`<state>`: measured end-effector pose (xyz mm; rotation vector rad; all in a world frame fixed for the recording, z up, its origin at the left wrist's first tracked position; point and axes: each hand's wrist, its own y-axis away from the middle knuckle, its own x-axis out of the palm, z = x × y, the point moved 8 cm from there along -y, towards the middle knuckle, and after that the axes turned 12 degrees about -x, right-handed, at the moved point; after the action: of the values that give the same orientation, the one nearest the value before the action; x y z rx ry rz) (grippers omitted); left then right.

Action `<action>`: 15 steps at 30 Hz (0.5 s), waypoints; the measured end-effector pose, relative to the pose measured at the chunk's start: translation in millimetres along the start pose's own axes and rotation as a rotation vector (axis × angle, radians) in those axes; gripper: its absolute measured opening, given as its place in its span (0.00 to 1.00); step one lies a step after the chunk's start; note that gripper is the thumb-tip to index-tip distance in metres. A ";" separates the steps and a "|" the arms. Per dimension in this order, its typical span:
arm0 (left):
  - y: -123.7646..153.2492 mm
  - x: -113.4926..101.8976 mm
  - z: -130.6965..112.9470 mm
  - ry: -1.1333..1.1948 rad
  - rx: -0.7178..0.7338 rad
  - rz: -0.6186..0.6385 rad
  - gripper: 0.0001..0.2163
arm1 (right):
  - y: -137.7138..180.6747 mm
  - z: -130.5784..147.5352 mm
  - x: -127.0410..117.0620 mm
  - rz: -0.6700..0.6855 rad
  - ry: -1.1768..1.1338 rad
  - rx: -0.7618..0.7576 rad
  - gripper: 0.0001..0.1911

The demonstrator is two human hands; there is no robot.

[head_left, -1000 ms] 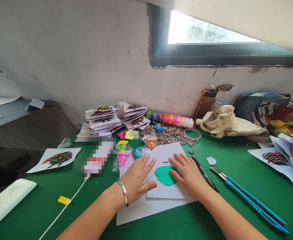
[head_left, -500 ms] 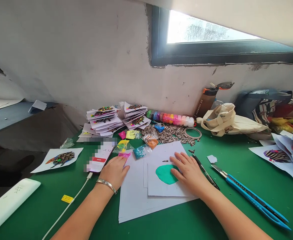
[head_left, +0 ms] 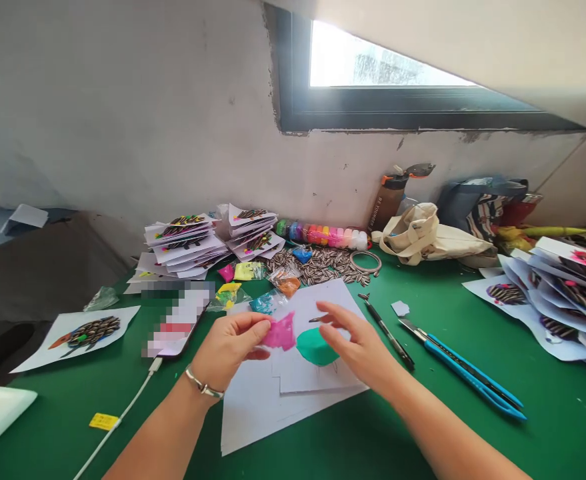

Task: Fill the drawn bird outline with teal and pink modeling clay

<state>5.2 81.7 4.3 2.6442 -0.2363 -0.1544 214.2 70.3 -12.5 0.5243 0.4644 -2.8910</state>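
Observation:
Between the thumb and fingers of my left hand [head_left: 235, 343] is a piece of pink modelling clay [head_left: 281, 332], raised above the paper; whether a clear wrapper surrounds it I cannot tell. My right hand [head_left: 355, 337] hovers to its right, fingers apart and holding nothing. Below the hands lies a white card [head_left: 300, 382] with a flat green clay shape [head_left: 317, 347] stuck on it and thin pencil lines under the shape. A single sunflower seed [head_left: 315, 320] lies just above the green shape. Larger white sheets [head_left: 245, 417] lie beneath the card.
Bags of yellow [head_left: 229, 293], teal [head_left: 267, 303] and orange clay [head_left: 289, 287] lie behind the paper, before a heap of sunflower seeds [head_left: 323, 270]. A pen [head_left: 387, 333] and blue craft knife [head_left: 465, 370] are rightward; a phone [head_left: 185, 320] is leftward. Stacked seed pictures [head_left: 187, 247] stand behind.
My left hand has picked up the pink clay from the table and brought it right, over the paper. My right hand has lifted off the card. The camera view has shifted rightward.

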 end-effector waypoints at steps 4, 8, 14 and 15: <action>-8.6 37.2 5.4 0.115 -0.057 0.190 0.15 | 2.7 10.0 32.0 0.087 -0.521 0.210 0.18; -13.3 49.0 9.2 0.147 -0.068 0.282 0.18 | -6.7 10.6 35.0 -0.028 -0.649 0.235 0.13; -23.6 34.1 21.7 0.111 -0.084 0.159 0.16 | -11.4 0.5 39.4 -0.081 -0.661 0.279 0.15; -24.5 33.9 23.0 0.105 -0.079 0.160 0.16 | -9.4 -1.0 41.9 -0.051 -0.674 0.292 0.15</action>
<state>38.4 86.1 -29.7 2.5330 -0.3968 0.0269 173.7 74.9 -26.2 -0.4405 -0.0480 -2.9484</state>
